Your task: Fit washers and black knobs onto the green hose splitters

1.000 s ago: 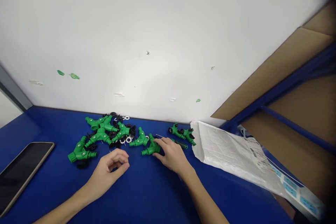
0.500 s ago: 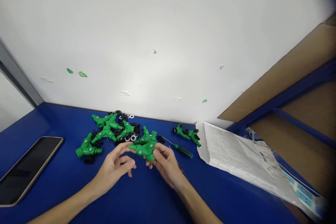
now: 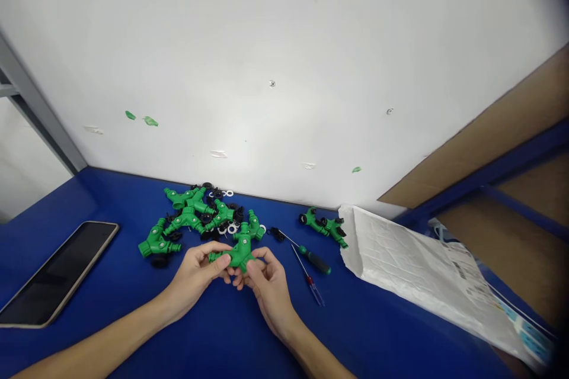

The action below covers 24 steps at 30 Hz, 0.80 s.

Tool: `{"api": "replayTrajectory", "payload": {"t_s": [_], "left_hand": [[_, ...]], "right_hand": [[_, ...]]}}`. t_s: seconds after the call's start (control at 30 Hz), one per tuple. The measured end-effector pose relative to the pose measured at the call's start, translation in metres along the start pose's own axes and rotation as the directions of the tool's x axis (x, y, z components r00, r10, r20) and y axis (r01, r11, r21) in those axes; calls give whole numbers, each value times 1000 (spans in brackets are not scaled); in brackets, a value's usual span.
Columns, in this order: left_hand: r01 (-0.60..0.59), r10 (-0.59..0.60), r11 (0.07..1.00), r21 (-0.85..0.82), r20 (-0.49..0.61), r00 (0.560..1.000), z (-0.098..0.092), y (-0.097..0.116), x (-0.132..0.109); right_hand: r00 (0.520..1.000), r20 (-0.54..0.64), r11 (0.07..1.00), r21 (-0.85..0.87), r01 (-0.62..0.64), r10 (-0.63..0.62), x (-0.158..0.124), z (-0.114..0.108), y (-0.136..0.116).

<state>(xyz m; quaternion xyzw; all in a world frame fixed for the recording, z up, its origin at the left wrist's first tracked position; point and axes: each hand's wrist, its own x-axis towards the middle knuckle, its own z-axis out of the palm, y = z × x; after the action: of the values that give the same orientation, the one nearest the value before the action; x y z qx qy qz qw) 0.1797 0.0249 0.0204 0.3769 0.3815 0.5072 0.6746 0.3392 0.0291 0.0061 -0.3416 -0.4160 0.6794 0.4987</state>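
Observation:
Between both hands is a green Y-shaped hose connector (image 3: 238,254), held low over the blue table. My left hand (image 3: 193,272) is closed on its left branch, thumb on top. My right hand (image 3: 271,287) grips its lower right end between thumb and fingers. Just behind it lies another green connector (image 3: 254,226). More green Y connectors (image 3: 185,219) are heaped to the left, mixed with black fittings (image 3: 239,214) and white ring washers (image 3: 232,229). A separate connector (image 3: 156,241) rests nearest my left hand, with a black cap under it.
A green-and-black screwdriver (image 3: 316,260) and a red-handled one (image 3: 310,280) lie right of my hands. Connectors with black parts (image 3: 315,222) sit beside a white mailer bag (image 3: 395,260). A phone (image 3: 57,272) lies far left. A white wall (image 3: 267,41) rises behind.
My left hand, loosely open beside the connector before, has closed on its left branch. The connector has turned and come slightly lower. The view has shifted, and the red screwdriver now shows fully.

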Motion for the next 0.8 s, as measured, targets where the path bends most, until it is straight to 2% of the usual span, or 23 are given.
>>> {"api": "replayTrajectory", "payload": {"t_s": [0.17, 0.3, 0.4, 0.5, 0.6, 0.7, 0.73, 0.8], "left_hand": [[95, -99, 984, -152, -21, 995, 3, 1, 0], [162, -176, 963, -215, -47, 983, 2, 4, 2], [201, -206, 950, -239, 2, 979, 4, 6, 0], [191, -181, 959, -211, 66, 981, 5, 5, -3], [88, -75, 993, -82, 147, 986, 3, 2, -7], [-99, 44, 972, 215, 250, 967, 0, 1, -10], [-150, 69, 937, 317, 251, 966, 0, 0, -10], [-205, 146, 860, 467, 161, 976, -1, -2, -10]], "right_hand": [[999, -35, 993, -119, 13, -17, 1, -1, 0], [994, -28, 973, -211, 95, -103, -1, -3, -2], [988, 3, 954, -257, 151, -155, -4, -5, -4], [981, 43, 933, -305, 191, -187, -6, -7, -5], [976, 87, 920, -326, 216, -198, -5, -9, -3], [976, 116, 915, -344, 212, -182, -5, -13, -4], [974, 121, 902, -370, 223, -191, -5, -14, -5], [953, 97, 831, -470, 297, -286, -5, -16, -12]]}}
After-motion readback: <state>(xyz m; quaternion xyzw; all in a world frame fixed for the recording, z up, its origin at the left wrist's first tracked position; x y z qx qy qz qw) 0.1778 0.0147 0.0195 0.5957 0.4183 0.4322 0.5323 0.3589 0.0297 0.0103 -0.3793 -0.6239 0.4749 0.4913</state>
